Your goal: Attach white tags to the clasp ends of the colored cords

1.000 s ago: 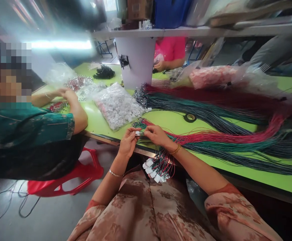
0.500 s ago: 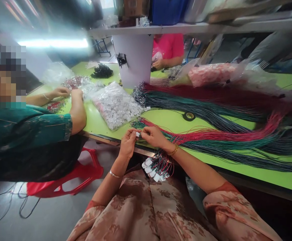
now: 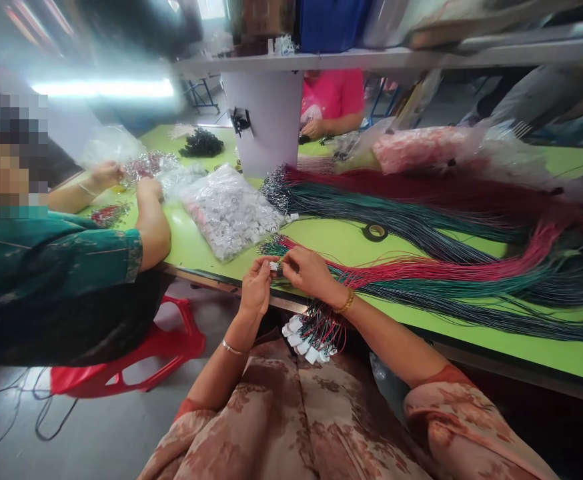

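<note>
Between the thumb and fingers of my left hand [image 3: 256, 287] is a small white connector housing [image 3: 273, 266], held over the table's near edge. My right hand [image 3: 304, 270] pinches close beside it, on what looks like a thin wire; its tip is too small to make out. Just behind both hands lie the ends of a bundle of red, green and black wires [image 3: 421, 272], which stretches away to the right. Below my right wrist, a cluster of white connectors [image 3: 307, 340] on red and dark wires hangs off the table edge.
A clear bag of white connectors [image 3: 234, 213] lies beyond my hands. Behind the near bundle are a thicker wire bundle [image 3: 396, 190] and a black tape roll [image 3: 375, 231]. A co-worker [image 3: 61, 250] sits at left by a red stool [image 3: 171, 340]; another person [image 3: 336, 103] sits across.
My right fingers have shifted slightly and lifted a little beside the white housing. My left hand stays nearly in place. The left co-worker's far hand has moved left, apart from the other.
</note>
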